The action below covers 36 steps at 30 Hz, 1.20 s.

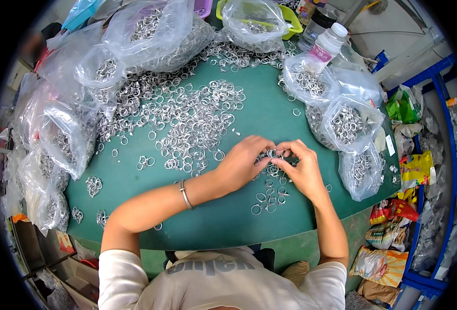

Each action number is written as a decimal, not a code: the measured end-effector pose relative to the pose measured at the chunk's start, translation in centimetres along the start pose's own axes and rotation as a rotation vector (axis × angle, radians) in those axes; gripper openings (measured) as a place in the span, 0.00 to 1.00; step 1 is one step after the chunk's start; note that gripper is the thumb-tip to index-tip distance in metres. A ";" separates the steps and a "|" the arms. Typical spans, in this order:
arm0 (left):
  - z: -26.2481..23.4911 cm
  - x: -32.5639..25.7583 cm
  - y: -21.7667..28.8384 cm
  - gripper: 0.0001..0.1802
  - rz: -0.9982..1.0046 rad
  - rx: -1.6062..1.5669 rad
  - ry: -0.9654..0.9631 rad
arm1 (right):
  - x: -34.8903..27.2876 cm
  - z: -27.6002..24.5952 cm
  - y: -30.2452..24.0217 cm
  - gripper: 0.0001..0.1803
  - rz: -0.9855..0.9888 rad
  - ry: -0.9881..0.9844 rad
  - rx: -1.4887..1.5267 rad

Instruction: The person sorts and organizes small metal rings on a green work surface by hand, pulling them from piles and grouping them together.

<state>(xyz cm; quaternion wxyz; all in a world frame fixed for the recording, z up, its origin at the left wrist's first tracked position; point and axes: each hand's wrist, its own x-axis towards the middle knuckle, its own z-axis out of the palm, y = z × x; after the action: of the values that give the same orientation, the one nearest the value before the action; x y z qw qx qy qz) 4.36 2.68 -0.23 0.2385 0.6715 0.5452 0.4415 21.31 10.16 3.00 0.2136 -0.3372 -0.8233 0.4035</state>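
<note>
My left hand (243, 161) and my right hand (302, 166) meet over the green tabletop, fingers pinched together. Between their fingertips are small silver rings (271, 153); how many each hand grips is partly hidden by the fingers. Below my hands lies a small loose group of silver rings (270, 199). Left of my left hand spreads a large heap of silver rings (192, 124), reaching back to the bags. Tight little clusters of rings (93, 186) rest near the left front edge. A metal bracelet (185, 195) circles my left wrist.
Open clear plastic bags of rings (151, 46) line the back and left, with more ring bags (345, 124) at the right. A white-capped bottle (330, 43) and a lime-green basket (291, 23) stand at the back. Beyond the table's right edge is a blue rack (442, 113) with colourful packages.
</note>
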 end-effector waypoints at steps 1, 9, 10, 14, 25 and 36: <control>0.0 0.0 0.3 0.16 0.037 -0.005 0.041 | -0.2 -0.1 -0.4 0.12 0.003 0.015 0.007; -0.2 -0.4 2.3 0.19 0.102 0.018 0.091 | -2.3 0.9 -0.6 0.11 0.106 0.109 0.272; -0.2 -0.5 2.4 0.19 0.101 0.022 0.089 | -2.5 1.0 -0.6 0.11 0.158 0.111 0.360; 0.3 -1.0 2.3 0.18 0.103 -0.017 0.126 | -2.9 1.4 -1.3 0.10 0.260 0.141 0.556; -0.6 -2.0 4.2 0.20 -0.060 -0.324 0.113 | -4.4 2.1 -2.1 0.13 0.310 0.209 0.679; -3.3 -3.0 6.0 0.14 -0.578 -0.916 -0.050 | -5.1 0.9 -3.6 0.14 -0.229 0.336 0.055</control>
<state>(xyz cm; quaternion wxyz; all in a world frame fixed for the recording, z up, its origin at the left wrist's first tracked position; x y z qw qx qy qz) 4.68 -2.43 5.20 0.6315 0.3318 0.4535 0.5343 22.84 4.33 4.98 0.4017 -0.2978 -0.7978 0.3370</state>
